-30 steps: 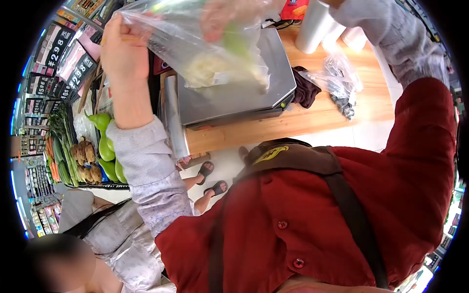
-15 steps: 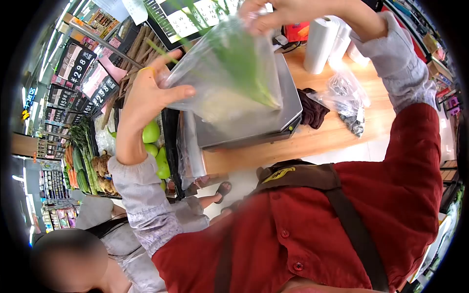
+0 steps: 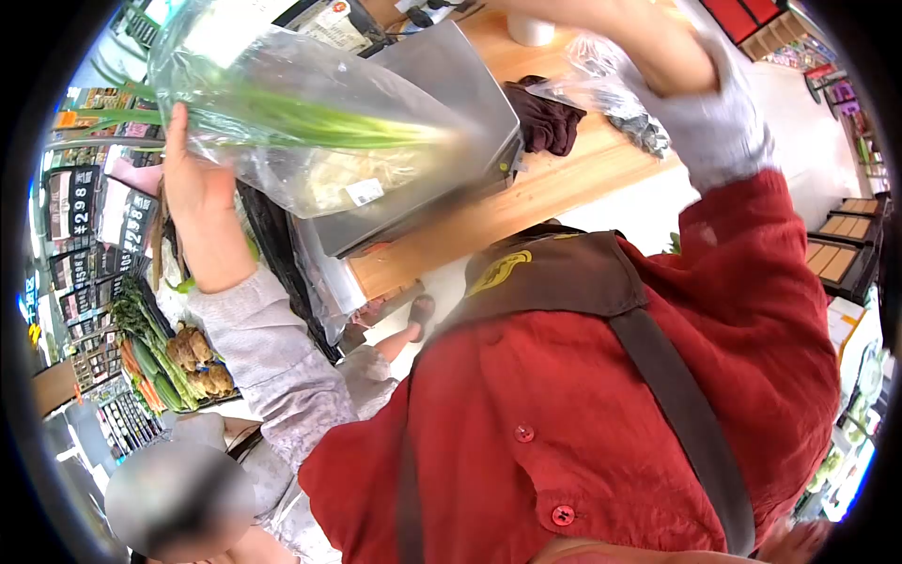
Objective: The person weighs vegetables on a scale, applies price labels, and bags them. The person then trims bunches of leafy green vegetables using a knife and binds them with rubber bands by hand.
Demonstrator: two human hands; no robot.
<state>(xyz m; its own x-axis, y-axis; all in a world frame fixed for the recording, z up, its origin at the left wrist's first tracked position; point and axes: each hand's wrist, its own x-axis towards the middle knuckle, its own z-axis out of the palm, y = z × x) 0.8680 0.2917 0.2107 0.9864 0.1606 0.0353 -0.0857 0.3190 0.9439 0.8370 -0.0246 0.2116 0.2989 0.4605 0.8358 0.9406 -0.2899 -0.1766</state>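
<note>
A clear plastic bag (image 3: pixel 282 70) hangs tilted over the left side of the grey scale (image 3: pixel 446 70). Long green stalks (image 3: pixel 329 125) lie in it, their tops sticking out at the upper left. A pale bundle with a white label (image 3: pixel 365 192) shows in its lower part. My left hand (image 3: pixel 195 179) grips the bag at its left side, partly hidden by the plastic. My right forearm crosses the top right, and the hand is beyond the top edge.
A dark cloth (image 3: pixel 543 117) and a clear bag with dark contents (image 3: pixel 639 127) lie on the wooden counter (image 3: pixel 437 235), right of the scale. A white roll (image 3: pixel 531 30) stands behind. Vegetables (image 3: pixel 164 362) and price signs are at left. Another person (image 3: pixel 272 470) is at lower left.
The green stalks went from upright to lying slantwise in the bag. The bag and my left hand moved left and up. My right hand left the bag's rim and went out of view.
</note>
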